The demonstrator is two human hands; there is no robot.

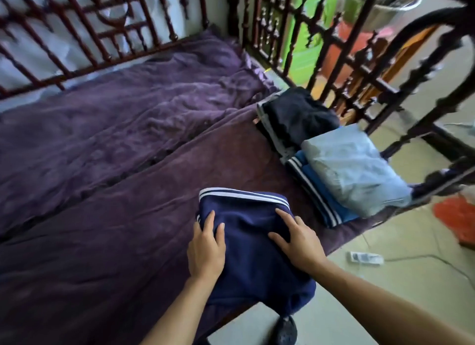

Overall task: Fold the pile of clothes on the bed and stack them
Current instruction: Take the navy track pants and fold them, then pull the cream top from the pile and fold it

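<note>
A person stands at the near edge of a bed, seen from their own head looking down, with both bare forearms reaching forward. A folded navy garment (246,252) with white stripes along its far edge lies on the bed's near edge, its closest corner hanging slightly past the mattress. The left hand (205,249) rests flat on the left part of the garment, fingers straight and slightly spread, holding nothing. The right hand (299,241) lies flat on the right part, fingers also extended and spread, thumb pointing toward the left hand, pressing down rather than gripping. The bed is covered by a wrinkled purple blanket (115,164). To the right, along the bed's right edge, sit folded clothes: a light blue garment (352,167) lies on top of a blue garment with white stripes (314,193), and just behind them is a stack of dark clothing (298,115). A carved dark wooden railing (334,51) runs along the far and right sides of the bed. On the pale floor to the right lie a small white object (365,257), too blurred to identify, and something red (457,216). A dark shoe (285,329) shows below the garment.
</note>
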